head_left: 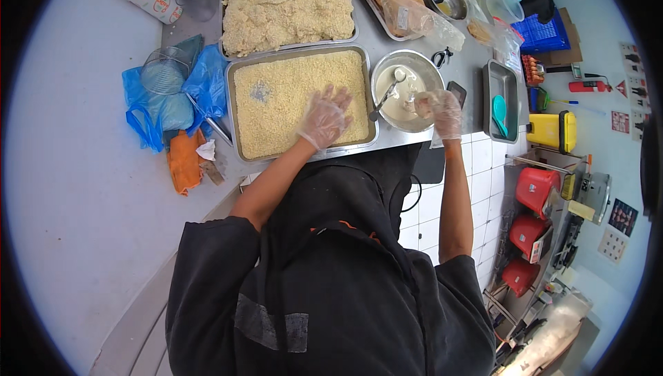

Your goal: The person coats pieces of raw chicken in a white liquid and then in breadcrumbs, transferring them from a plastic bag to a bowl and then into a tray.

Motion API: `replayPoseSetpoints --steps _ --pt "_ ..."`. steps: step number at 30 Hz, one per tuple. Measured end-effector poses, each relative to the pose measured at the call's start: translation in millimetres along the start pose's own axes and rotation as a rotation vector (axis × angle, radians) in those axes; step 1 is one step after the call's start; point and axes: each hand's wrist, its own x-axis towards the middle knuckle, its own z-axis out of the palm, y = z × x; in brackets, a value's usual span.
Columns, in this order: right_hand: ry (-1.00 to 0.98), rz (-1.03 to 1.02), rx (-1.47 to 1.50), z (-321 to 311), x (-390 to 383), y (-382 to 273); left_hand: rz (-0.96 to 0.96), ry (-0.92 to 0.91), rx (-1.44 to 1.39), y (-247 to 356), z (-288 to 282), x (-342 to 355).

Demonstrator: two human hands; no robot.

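My left hand [327,118], in a clear plastic glove, lies with its fingers spread on the pale breadcrumbs [276,110] that fill a metal tray [231,110]. A pale dusty patch shows in the crumbs left of it. Over the right side of a steel bowl [378,75] of whitish batter [397,108] is my gloved right hand [442,110]. Its fingers are closed together, beside a batter-coated lump; what they hold is too small to name. A ladle [388,93] rests in the bowl, its dark handle lying over the left rim.
Behind stands a tray heaped with breaded pieces [286,13]. A tray with bagged meat [400,10], scissors [442,57], a phone [456,93] and a grey tray [494,75] holding a turquoise scoop [499,113] are rightward. Blue bags [207,79], a wire strainer [166,72] and an orange cloth [185,162] lie left.
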Motion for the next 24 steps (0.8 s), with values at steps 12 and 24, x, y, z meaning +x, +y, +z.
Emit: replayPoseSetpoints --steps 12,24 --pt "-0.313 -0.395 -0.567 -6 10 45 -0.169 0.314 -0.163 -22 -29 -56" --pt "-0.075 0.07 0.006 -30 6 30 -0.44 0.501 -0.183 -82 -10 -140"
